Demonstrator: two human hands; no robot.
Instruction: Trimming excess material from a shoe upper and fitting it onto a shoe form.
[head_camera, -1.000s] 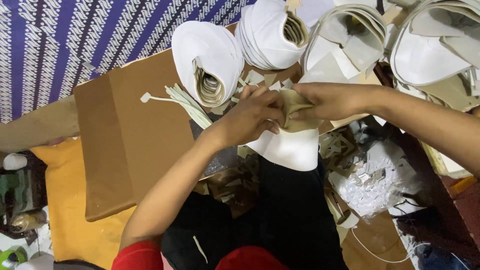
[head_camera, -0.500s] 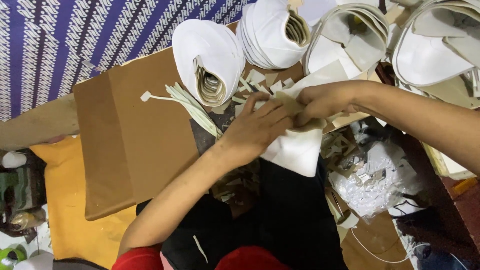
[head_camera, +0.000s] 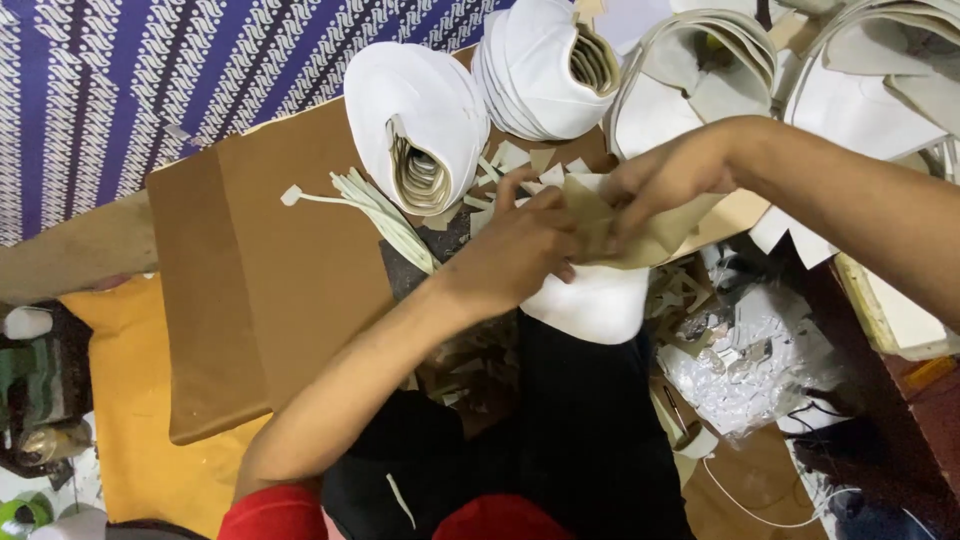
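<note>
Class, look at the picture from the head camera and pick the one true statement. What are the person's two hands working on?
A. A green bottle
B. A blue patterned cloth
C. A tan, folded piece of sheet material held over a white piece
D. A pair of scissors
C: both the left hand and the right hand grip the tan folded piece, which lies over the white piece.

Folded piece (head_camera: 620, 235) between hands, rolled stacks (head_camera: 420, 125) behind, board (head_camera: 260, 280) left

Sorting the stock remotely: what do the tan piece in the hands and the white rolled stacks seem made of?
Tan folded piece: likely thin matte lining board or fabric; it creases sharply. White rolled stacks: probably smooth synthetic leather with tan backing showing in the curled layers.
</note>
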